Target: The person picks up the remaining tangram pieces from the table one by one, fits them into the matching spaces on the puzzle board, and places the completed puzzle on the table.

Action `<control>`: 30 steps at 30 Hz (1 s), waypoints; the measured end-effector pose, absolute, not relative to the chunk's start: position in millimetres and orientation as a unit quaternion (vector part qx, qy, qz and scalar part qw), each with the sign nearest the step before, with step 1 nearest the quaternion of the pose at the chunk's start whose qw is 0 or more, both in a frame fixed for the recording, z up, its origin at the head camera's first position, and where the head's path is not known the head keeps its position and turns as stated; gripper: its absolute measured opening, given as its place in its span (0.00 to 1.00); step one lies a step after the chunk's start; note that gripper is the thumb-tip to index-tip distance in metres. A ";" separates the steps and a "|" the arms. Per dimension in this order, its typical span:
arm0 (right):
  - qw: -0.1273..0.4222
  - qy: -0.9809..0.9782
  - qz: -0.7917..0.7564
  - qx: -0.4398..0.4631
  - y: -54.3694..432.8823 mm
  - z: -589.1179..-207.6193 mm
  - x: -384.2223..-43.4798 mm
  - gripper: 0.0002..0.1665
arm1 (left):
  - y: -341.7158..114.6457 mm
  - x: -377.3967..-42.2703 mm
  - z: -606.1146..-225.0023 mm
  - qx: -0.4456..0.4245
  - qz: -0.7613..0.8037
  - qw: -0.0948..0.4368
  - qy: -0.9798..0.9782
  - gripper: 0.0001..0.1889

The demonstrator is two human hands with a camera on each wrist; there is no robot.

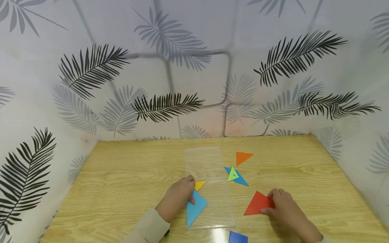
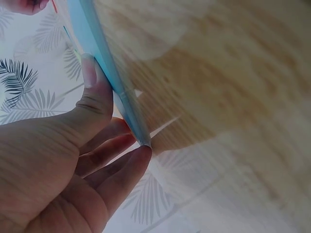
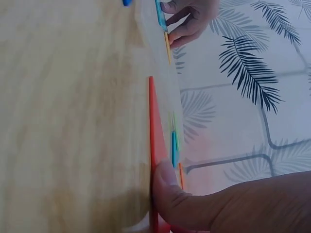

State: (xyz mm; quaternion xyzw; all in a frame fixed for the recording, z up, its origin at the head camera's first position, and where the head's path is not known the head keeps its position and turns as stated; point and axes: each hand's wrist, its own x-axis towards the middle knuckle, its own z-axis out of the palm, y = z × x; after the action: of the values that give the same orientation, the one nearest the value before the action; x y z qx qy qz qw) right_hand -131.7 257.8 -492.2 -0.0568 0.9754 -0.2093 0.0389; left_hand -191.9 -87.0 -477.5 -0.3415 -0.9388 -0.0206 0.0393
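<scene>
Blue pc. is lying nearest; R hand is pinching red triangle R of clear tray; L hand is gripping lt-blue triangle along tray's L edge, prob. steadying it; orange triangle is sitting farthest.

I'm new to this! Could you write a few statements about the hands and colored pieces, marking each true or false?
1. The right hand holds the red piece. True.
2. The green triangle lies underneath a blue piece. False: it lies on top.
3. The left hand's thumb touches the light-blue piece. True.
4. The orange triangle lies inside the clear tray. False: it lies outside, on the table.
5. The yellow piece is nearer the left hand than the right. True.
</scene>
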 end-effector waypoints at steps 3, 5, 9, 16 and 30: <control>0.057 0.973 -0.218 -0.051 257.3 -490.0 -134.6 0.28 | -87.2 -192.0 -478.7 -0.340 -0.022 0.038 -0.939 0.24; 0.064 0.970 -0.231 -0.039 255.4 -489.1 -134.5 0.28 | -87.7 -192.9 -479.7 -0.344 -0.032 0.032 -0.938 0.24; 0.065 0.964 -0.259 -0.014 251.8 -491.0 -133.2 0.28 | -88.6 -195.4 -479.1 -0.359 -0.050 0.018 -0.932 0.25; 0.076 0.946 -0.314 -0.015 250.5 -493.0 -123.3 0.22 | -87.5 -194.8 -478.0 -0.352 -0.041 0.029 -0.934 0.27; 0.029 0.916 -0.396 -0.049 245.0 -478.8 -114.5 0.12 | -88.1 -197.9 -479.7 -0.355 -0.044 0.016 -0.934 0.27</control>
State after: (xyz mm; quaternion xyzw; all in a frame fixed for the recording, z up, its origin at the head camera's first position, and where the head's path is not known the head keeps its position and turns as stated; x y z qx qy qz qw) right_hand -114.5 245.0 -478.8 -0.0490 0.9164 -0.3962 0.0289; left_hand -197.9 -88.1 -479.7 -0.3553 -0.9336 -0.0438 0.0155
